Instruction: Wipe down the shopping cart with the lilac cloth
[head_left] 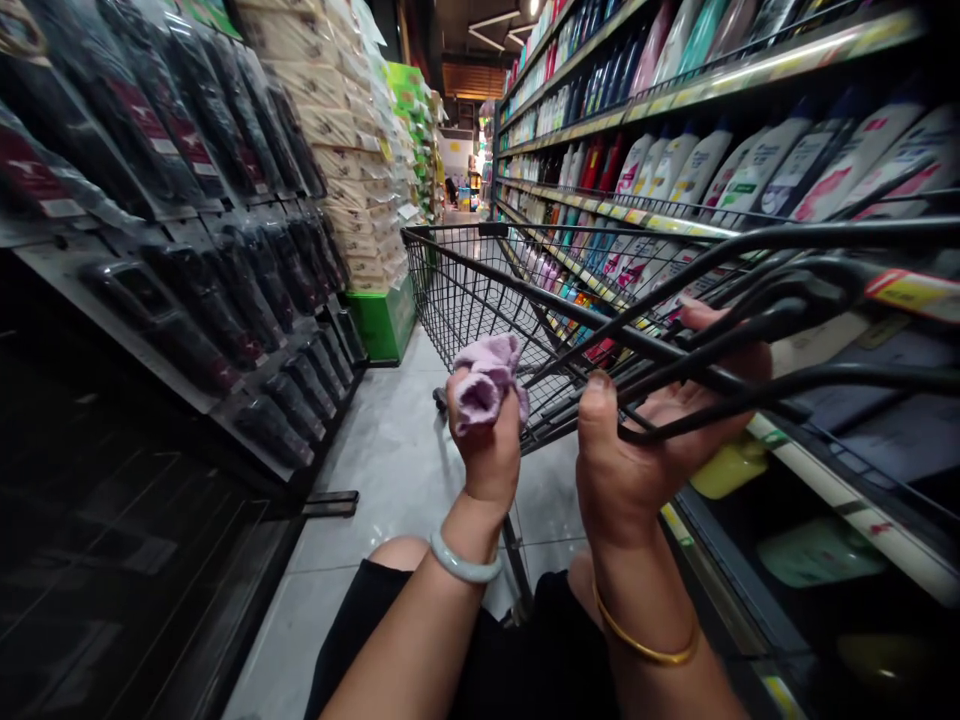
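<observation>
My left hand point(486, 440) is closed around a crumpled light purple cloth point(487, 372), which bulges out above the fist. The cloth is in front of the wire side of a black shopping cart point(480, 290). On the right, my right hand point(660, 440) grips the cart's black metal bars point(697, 345) from below, thumb up on the near side and fingers reaching behind the bars. Those bars partly hide the fingers. The cart appears tilted, its basket pointing down the aisle.
Shelves of bottles point(697, 165) line the right side, with price strips along their edges. A rack of packaged goods in clear plastic point(225, 270) stands on the left. Behind it rise stacked wrapped packs point(337, 140) on a green box point(382, 325). Grey tiled floor point(337, 450) runs between.
</observation>
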